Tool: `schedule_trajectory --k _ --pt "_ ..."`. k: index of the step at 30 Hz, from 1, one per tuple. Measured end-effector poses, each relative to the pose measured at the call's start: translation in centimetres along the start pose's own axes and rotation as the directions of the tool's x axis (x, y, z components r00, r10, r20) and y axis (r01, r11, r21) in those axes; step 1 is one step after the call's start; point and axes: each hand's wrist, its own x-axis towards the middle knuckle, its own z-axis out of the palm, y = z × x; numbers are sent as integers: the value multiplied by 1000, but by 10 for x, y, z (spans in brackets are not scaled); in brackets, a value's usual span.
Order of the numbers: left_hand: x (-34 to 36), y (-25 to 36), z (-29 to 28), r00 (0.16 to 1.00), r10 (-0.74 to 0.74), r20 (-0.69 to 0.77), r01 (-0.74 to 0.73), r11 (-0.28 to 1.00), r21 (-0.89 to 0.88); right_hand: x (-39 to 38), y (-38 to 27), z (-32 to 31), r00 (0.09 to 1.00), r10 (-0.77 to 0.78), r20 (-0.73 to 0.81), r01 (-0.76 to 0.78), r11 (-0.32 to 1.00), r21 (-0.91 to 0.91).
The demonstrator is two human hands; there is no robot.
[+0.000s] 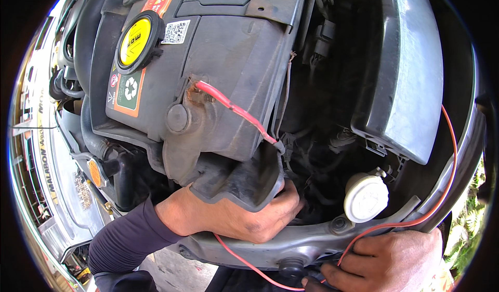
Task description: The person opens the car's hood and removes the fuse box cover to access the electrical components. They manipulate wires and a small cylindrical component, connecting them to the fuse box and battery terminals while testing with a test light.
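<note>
My left hand (241,216), its wrist in a dark sleeve, reaches under the black plastic flap at the front of the car battery (228,53). Its fingers are curled, and the flap hides what they hold. From beneath this hand a thin red wire (244,261) loops down toward the lower edge. My right hand (387,261) is closed on that wire beside the metal front panel. Beyond it, the wire runs right and up along the fender. A thicker red cable (234,107) crosses the battery from a corroded terminal and enters a dark sleeve near the flap.
A white reservoir cap (366,198) stands just above my right hand. The headlight housing (410,68) fills the right side, with a dark gap between it and the battery. A yellow-faced round cap (136,42) lies on the battery. The radiator cap (97,172) is at left.
</note>
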Motion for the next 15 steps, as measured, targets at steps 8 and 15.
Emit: schedule_trajectory --k 8,15 --pt "-9 4 3 992 -128 7 127 984 -125 1 0 -1 999 7 32 -7 1000 13" --pt "-16 5 5 940 -277 198 333 869 -367 1 1 0 1000 4 25 -4 1000 19"
